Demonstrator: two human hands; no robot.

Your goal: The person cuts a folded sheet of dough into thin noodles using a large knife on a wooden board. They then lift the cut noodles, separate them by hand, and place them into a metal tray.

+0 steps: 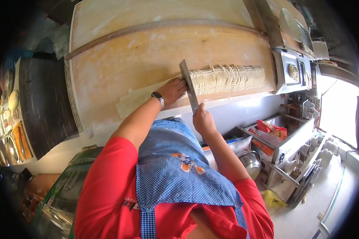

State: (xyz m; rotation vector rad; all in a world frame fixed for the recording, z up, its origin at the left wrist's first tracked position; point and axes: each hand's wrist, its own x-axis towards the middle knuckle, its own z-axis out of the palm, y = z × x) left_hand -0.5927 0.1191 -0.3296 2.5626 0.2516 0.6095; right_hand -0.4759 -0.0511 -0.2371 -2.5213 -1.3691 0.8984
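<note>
My right hand (204, 120) grips the handle end of a broad-bladed knife (189, 85), which stands on edge across a long folded strip of dough (143, 96). Pressed on the dough just left of the blade is my left hand (173, 90), fingers bent, with a watch on its wrist. Right of the knife runs a row of cut noodles (227, 79), packed side by side in thin slices. The uncut dough reaches left in flat layers with an uneven end. All of it lies on a flour-dusted wooden board (131, 59). My fingers hide part of the dough.
A long rolling pin (167, 24) lies across the board's far side. At the right end stands a metal tray (293, 71) with a pile of food. Below right are a metal rack (287, 143) and a steel bowl (250, 162). A dark panel (46, 104) borders the left.
</note>
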